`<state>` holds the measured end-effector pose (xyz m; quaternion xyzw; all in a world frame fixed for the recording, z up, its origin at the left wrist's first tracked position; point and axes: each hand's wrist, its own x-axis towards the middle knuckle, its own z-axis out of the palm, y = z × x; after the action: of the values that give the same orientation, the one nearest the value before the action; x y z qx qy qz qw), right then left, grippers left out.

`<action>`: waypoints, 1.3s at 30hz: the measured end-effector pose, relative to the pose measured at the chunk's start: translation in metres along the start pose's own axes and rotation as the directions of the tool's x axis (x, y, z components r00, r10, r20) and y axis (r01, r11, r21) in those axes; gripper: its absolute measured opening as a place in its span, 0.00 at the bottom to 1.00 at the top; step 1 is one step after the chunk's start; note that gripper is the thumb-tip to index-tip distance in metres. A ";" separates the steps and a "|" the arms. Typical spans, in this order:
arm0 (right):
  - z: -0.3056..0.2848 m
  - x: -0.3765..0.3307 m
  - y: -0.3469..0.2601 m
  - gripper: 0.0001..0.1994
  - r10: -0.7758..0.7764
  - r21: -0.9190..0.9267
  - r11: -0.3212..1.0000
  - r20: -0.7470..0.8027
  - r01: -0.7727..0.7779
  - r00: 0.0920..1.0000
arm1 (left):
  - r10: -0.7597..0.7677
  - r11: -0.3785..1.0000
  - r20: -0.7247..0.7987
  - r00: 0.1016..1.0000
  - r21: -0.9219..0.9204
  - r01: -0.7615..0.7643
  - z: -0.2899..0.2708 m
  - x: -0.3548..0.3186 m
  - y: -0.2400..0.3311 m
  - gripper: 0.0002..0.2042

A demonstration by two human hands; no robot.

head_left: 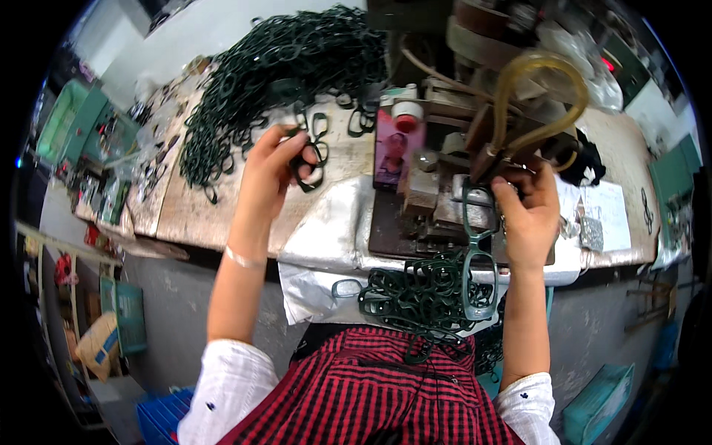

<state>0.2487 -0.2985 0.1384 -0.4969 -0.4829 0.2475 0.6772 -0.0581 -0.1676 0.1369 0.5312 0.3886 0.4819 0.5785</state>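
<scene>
The left hand's [268, 165] fingers are pinched closed on a dark green glasses frame [320, 141], lifted over the tabletop [167, 204]. Over at the right hand [528, 211], the fingers are curled at the machine [460, 215], beside the upper end of a greyer glasses frame [478, 246]; I can't tell whether they grip it. That frame stands lengthwise, its lower lens opening over a small pile of dark frames [415, 289] at the wearer's lap. A yellowish hose [581, 85] loops above the right hand. Left of the machine are a phone [391, 152] and a red-and-white bottle [406, 119]. Beyond the left hand rises a big heap of frames [297, 59].
</scene>
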 end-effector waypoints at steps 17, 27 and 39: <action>0.001 -0.021 -0.035 0.22 0.016 0.015 1.000 0.089 -0.018 0.996 | 0.118 0.993 0.501 0.857 -0.039 -0.114 0.115 -0.077 0.074 0.12; -0.093 -0.013 0.071 0.06 -0.223 -0.868 0.495 -0.081 0.041 0.971 | -0.506 0.688 0.648 0.569 -0.095 0.720 0.161 -0.081 0.017 0.20; -0.083 -0.003 0.071 0.05 -0.257 -0.883 0.450 0.013 0.132 0.966 | -0.422 0.743 0.697 0.579 -0.100 0.662 0.150 -0.080 0.003 0.21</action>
<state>0.3321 -0.3101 0.0692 -0.7285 -0.5523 -0.1447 0.3786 0.0667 -0.2810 0.1551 0.4010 0.2232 0.1295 0.8790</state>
